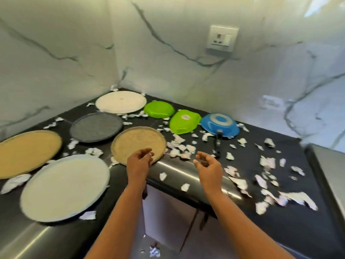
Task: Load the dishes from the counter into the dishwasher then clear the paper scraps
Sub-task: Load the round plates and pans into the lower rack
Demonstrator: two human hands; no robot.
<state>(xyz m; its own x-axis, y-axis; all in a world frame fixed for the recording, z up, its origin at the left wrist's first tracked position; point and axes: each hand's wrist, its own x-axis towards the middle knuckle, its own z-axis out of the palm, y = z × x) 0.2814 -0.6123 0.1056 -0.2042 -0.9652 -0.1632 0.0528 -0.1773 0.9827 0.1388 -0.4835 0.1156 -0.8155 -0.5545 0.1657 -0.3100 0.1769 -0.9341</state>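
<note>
Two bare hands hover over a black worktop [248, 161] strewn with dishes and paper scraps [180, 149].

Left hand [139, 161] and right hand [209, 168] are half-curled, released, holding nothing; the left's fingertips overlap the tan plate [137, 142] at the front edge.

Empty hands [141, 159] above scrap-strewn counter [242, 217]

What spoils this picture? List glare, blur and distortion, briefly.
Head view: wide-angle bending curves the counter edge and tilts the walls; soft motion blur smears the paper scraps and both hands, left hand, right hand; window light glares off the marble wall.
</note>
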